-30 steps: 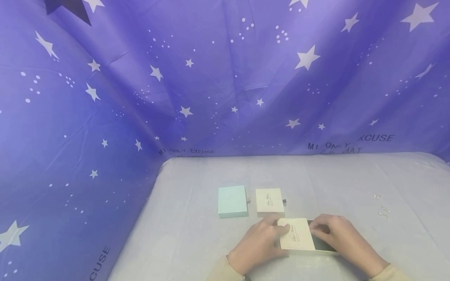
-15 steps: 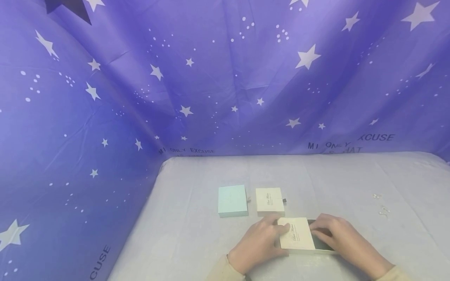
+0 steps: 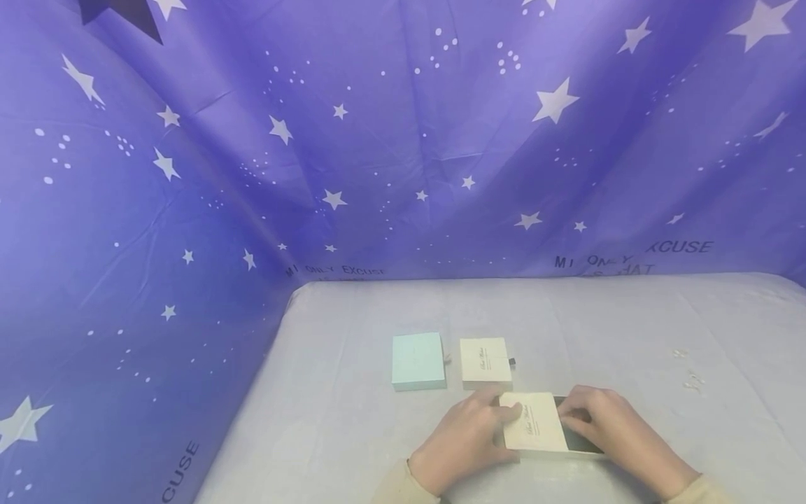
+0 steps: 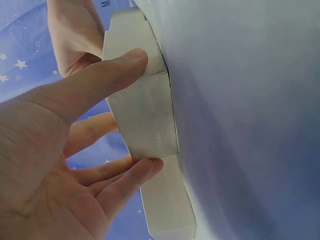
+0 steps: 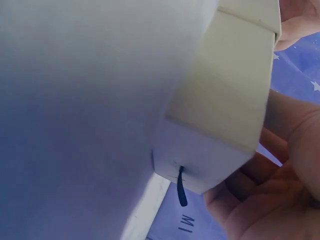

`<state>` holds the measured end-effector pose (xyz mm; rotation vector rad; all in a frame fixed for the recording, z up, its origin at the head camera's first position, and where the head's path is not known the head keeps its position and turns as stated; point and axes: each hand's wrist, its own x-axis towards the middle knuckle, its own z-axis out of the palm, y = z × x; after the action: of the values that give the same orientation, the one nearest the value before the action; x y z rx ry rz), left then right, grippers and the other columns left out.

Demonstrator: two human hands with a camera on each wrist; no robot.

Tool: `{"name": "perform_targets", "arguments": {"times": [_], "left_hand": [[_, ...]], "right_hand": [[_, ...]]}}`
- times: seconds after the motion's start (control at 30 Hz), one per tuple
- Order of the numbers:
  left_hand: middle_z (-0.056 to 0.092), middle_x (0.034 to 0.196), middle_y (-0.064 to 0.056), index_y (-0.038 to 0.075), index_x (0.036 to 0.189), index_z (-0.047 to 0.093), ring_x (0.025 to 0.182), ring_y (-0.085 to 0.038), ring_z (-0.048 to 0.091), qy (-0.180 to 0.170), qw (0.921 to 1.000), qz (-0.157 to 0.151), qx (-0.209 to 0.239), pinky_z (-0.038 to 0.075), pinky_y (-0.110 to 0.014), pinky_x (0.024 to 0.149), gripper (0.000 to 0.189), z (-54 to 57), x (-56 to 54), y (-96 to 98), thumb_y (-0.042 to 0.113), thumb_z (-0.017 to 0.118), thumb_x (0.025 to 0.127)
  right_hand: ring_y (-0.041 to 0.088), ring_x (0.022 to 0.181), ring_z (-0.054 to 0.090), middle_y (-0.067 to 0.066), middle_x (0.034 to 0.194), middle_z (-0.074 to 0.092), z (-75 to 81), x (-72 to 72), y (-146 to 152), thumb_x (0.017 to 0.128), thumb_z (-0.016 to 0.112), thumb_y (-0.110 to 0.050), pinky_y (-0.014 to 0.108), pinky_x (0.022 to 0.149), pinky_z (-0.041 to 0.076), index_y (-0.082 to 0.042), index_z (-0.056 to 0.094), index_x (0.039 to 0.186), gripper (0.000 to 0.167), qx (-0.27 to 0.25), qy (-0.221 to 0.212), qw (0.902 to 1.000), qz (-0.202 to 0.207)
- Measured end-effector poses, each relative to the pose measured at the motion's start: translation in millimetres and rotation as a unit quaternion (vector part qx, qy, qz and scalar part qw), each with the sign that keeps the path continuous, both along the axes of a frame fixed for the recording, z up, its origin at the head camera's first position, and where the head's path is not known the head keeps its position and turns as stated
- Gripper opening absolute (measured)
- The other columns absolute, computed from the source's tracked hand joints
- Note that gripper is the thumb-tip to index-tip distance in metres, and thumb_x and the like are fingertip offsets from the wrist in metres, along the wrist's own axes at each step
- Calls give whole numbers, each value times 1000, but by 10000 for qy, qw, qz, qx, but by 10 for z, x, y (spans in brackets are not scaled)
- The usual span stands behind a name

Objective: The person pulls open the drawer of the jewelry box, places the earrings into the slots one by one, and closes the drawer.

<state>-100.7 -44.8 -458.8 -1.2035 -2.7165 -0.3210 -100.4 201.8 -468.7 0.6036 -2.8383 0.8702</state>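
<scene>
A cream drawer-style jewellery box [image 3: 534, 421] with dark printed lettering lies on the table, its drawer pulled partway out to the right. My left hand [image 3: 467, 428] grips the sleeve at its left end, thumb on the near side and fingers across the top and far side. The left wrist view shows that thumb pressed on the box's side [image 4: 145, 115]. My right hand [image 3: 609, 423] reaches into the dark-lined drawer [image 3: 581, 439] with bent fingers. Its fingertips are hidden there, and I cannot tell whether they pinch anything. A black ribbon pull [image 5: 182, 187] hangs from the drawer's end.
Behind the hands stand a pale turquoise box [image 3: 418, 358] and a smaller cream box [image 3: 483, 359] with a black tab. Small pieces that look like jewellery [image 3: 694, 381] lie at the right on the pale tablecloth [image 3: 327, 420]. A purple star-patterned curtain [image 3: 403, 140] hangs behind and to the left.
The head view has shifted very slightly. My right fingers have moved a little inside the drawer, while the left hand keeps its grip and the box stays in place.
</scene>
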Motion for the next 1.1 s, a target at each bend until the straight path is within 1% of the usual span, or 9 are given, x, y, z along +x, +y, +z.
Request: {"name": "perform_targets", "arguments": {"times": [0.17, 0.23, 0.33, 0.5, 0.6, 0.73, 0.93, 1.0, 1.1], "left_hand": [[58, 138, -8, 17, 129, 67, 124, -13, 57, 22, 10000, -11, -15, 46, -20, 101, 66, 2, 6, 3, 46, 85, 72], [58, 138, -8, 18, 129, 67, 124, -12, 57, 31, 10000, -15, -21, 47, -19, 101, 66, -2, 7, 2, 46, 85, 72], [58, 138, -8, 18, 129, 67, 124, -12, 57, 18, 10000, -5, -18, 46, -20, 101, 66, -7, 7, 0, 46, 85, 72], [58, 138, -8, 18, 129, 68, 124, -12, 57, 48, 10000, 17, -51, 47, -20, 101, 65, -7, 4, -2, 47, 84, 73], [58, 138, -7, 19, 128, 68, 123, -11, 57, 98, 9999, 20, -66, 47, -19, 100, 65, -11, 1, -2, 48, 84, 72], [59, 138, -7, 19, 128, 68, 125, -12, 56, 144, 9999, 8, -77, 47, -19, 100, 64, -13, 2, 8, 48, 84, 72], [59, 138, -7, 19, 127, 68, 126, -13, 55, 209, 9997, -11, -96, 47, -20, 101, 64, -1, 4, 19, 48, 84, 72], [59, 138, -7, 19, 127, 68, 126, -12, 55, 185, 9998, -3, -83, 47, -20, 100, 64, 1, 6, 17, 48, 84, 72], [59, 138, -7, 19, 127, 68, 125, -12, 55, 142, 9999, 25, -72, 47, -20, 99, 63, 2, 12, 9, 47, 85, 72]], "right_hand": [[-6, 64, 51, -17, 73, 63, -8, -6, 28, 72, 83, -12, 25, 60, 53, -21, 75, 77, 12, -25, 40, 9999, 165], [-7, 65, 50, -18, 74, 63, -15, -4, 37, 71, 83, -12, 24, 60, 52, -21, 75, 78, 13, -86, 167, 9996, 231], [-5, 69, 55, -19, 77, 63, -10, 9, 55, 70, 84, -14, 27, 63, 55, -21, 76, 81, 16, -47, 396, 9987, 329], [-1, 77, 62, -16, 83, 67, 45, 27, 105, 68, 86, -13, 30, 69, 57, -20, 76, 85, 22, 2, 856, 9960, 245], [-4, 77, 61, -17, 84, 67, 79, 24, 160, 68, 86, -8, 29, 68, 57, -22, 74, 87, 26, -154, 1019, 9946, 155], [-8, 77, 58, -14, 88, 68, 120, 31, 267, 72, 83, -6, 27, 67, 56, -21, 73, 93, 27, -270, 938, 9952, 21], [-8, 77, 58, -1, 91, 71, 108, 46, 451, 74, 80, -2, 25, 65, 55, -8, 71, 100, 29, -366, 777, 9961, -178], [-8, 79, 58, 2, 91, 72, 96, 51, 510, 74, 80, -2, 25, 66, 56, -6, 71, 100, 28, -316, 629, 9972, -236], [-6, 84, 60, 1, 92, 73, 80, 60, 575, 75, 80, -4, 28, 70, 57, -7, 72, 98, 24, -155, 338, 9987, -351]]}}
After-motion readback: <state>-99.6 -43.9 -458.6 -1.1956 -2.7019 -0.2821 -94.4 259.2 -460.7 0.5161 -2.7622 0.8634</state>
